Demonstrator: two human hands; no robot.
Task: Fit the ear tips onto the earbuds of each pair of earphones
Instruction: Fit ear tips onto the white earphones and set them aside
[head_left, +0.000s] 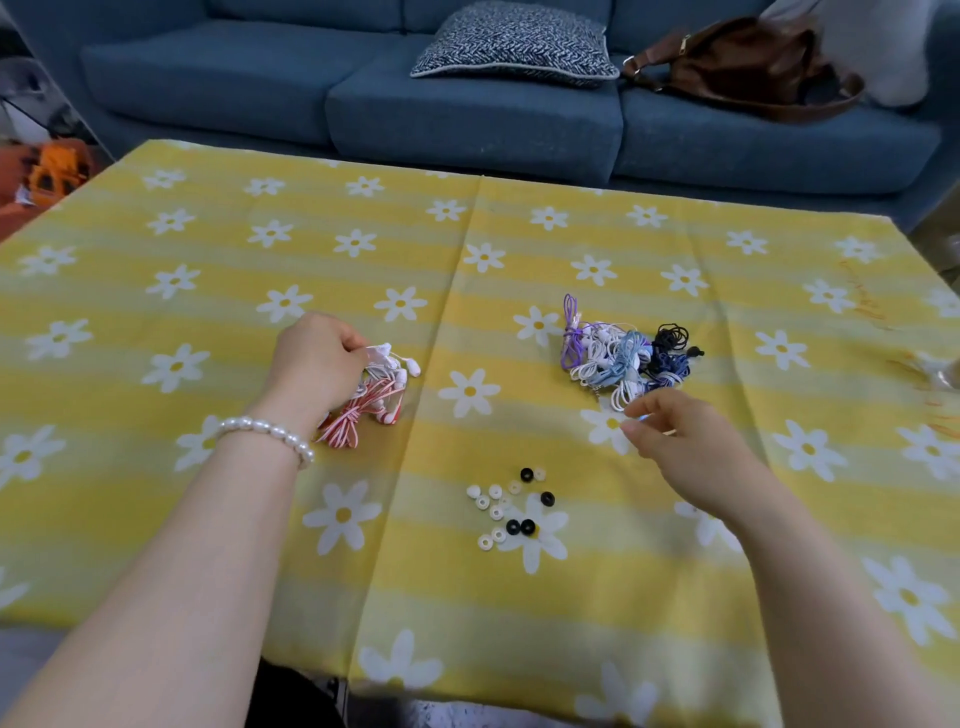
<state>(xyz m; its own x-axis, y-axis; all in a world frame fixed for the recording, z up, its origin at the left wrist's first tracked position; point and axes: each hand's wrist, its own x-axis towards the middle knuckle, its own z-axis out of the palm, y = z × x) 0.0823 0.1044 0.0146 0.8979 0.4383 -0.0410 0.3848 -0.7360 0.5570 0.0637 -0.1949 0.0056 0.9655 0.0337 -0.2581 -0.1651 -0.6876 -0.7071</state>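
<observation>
Ear tips (511, 509) lie on the table (156, 519), between and before two earphone heaps (626, 356).

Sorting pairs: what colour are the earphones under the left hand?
Red-and-white earphones, head view.

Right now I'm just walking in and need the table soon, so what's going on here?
A person is sorting earphones on a yellow daisy tablecloth. The left hand grips a bundle of red-and-white earphones. The right hand hovers, fingers loosely curled, just short of a pile of purple, blue, white and black earphones. Loose black and white ear tips lie between the arms, not yet fitted.
</observation>
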